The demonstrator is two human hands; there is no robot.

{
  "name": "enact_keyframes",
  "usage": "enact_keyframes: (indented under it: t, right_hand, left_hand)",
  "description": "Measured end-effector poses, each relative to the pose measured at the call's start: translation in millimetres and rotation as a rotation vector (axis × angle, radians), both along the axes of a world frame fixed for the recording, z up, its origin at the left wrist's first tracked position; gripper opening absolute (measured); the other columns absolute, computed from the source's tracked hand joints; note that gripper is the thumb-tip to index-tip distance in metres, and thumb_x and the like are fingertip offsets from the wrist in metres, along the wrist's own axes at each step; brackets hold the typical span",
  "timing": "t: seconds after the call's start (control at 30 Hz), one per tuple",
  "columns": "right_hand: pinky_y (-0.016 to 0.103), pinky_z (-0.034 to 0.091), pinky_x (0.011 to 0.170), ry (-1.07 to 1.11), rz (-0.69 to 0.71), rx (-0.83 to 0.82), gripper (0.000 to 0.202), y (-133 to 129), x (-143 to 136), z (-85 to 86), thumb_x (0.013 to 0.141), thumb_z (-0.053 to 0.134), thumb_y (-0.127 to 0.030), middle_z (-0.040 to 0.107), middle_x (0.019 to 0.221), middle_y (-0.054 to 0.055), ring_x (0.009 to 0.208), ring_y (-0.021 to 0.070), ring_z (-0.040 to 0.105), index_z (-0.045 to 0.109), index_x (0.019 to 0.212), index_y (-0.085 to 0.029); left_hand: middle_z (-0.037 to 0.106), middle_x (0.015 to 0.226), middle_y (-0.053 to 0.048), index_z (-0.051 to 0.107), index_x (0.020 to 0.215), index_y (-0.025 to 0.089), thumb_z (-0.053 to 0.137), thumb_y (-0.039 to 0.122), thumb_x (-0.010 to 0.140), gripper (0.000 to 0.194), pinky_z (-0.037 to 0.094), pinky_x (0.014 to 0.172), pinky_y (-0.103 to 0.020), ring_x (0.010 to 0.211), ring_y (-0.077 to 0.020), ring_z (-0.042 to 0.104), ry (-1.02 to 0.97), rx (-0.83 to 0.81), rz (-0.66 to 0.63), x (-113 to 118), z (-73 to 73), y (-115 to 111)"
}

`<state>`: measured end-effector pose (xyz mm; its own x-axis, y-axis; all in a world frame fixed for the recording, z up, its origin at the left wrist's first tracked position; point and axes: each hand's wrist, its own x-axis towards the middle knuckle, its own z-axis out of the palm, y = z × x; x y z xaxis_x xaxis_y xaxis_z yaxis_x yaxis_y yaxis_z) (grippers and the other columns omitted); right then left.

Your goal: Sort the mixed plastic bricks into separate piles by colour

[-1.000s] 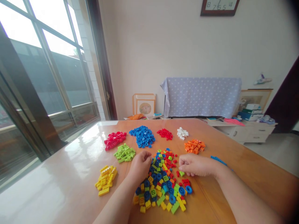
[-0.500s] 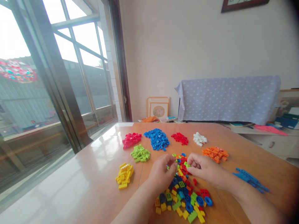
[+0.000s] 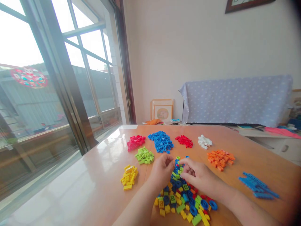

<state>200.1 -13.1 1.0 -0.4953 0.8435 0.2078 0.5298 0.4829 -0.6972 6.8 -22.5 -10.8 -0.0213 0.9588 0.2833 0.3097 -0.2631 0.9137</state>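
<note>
My left hand (image 3: 162, 169) is over the left side of a mixed pile of bricks (image 3: 185, 196), its fingers curled together; whatever they may hold is hidden. Across from it, my right hand (image 3: 194, 171) hovers over the pile's upper right part, thumb and forefinger apart, the other fingers curled. A small red piece shows by its forefinger tip. Green bricks (image 3: 144, 155) and yellow bricks (image 3: 129, 177) lie in heaps left of my left hand. Right of my right hand are orange bricks (image 3: 220, 159).
Farther back on the table (image 3: 94, 188) are heaps of pink-red bricks (image 3: 136, 142), blue pieces (image 3: 161, 141), red bricks (image 3: 184, 141) and white bricks (image 3: 204, 142). Long blue pieces (image 3: 257, 185) lie at the right. A dotted cloth (image 3: 235, 100) hangs behind the table.
The view has shifted slightly. My right hand has moved left, closer to my left hand, and its thumb and forefinger have parted from the green brick they were at.
</note>
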Motion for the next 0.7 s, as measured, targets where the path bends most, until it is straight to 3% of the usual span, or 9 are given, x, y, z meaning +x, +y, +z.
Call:
enact_keyframes:
  t: [0.13,0.27,0.47,0.7]
  right_hand:
    - [0.025,0.043,0.063,-0.042,-0.061,0.004,0.032,6,8,0.4,0.087,0.053,-0.039,0.066,0.077,-0.001,0.066,0.0148,0.059,0.061,0.114,-0.024]
    - [0.025,0.042,0.063,-0.061,-0.094,-0.004,0.032,12,13,-2.1,0.088,0.051,-0.043,0.066,0.079,0.0,0.067,0.0149,0.058,0.062,0.111,-0.023]
    - [0.025,0.04,0.061,-0.038,-0.077,0.001,0.029,11,17,-0.8,0.089,0.05,-0.042,0.063,0.073,-0.002,0.065,0.0144,0.057,0.063,0.107,-0.023]
    - [0.024,0.04,0.061,-0.026,-0.09,-0.003,0.028,12,25,5.5,0.089,0.051,-0.042,0.062,0.07,-0.003,0.064,0.0141,0.056,0.064,0.104,-0.023]
  left_hand:
    - [0.067,0.08,-0.001,0.064,0.088,0.02,0.054,0.025,0.084,0.012,0.04,0.066,-0.023,0.073,-0.0137,0.059,0.233,0.084,0.32,-36,-0.1,14]
    - [0.07,0.085,-0.004,0.066,0.091,0.018,0.054,0.021,0.082,0.015,0.042,0.067,-0.025,0.077,-0.0162,0.063,0.314,0.043,0.529,-66,-9.1,25]
    - [0.07,0.083,-0.005,0.067,0.09,0.017,0.048,0.017,0.083,0.02,0.042,0.07,-0.028,0.079,-0.0191,0.064,0.436,0.045,0.604,-76,-12.5,25]
    - [0.072,0.1,-0.011,0.067,0.099,0.016,0.051,0.015,0.081,0.025,0.046,0.081,-0.032,0.095,-0.0227,0.065,0.348,0.012,0.617,-78,-12.2,26]
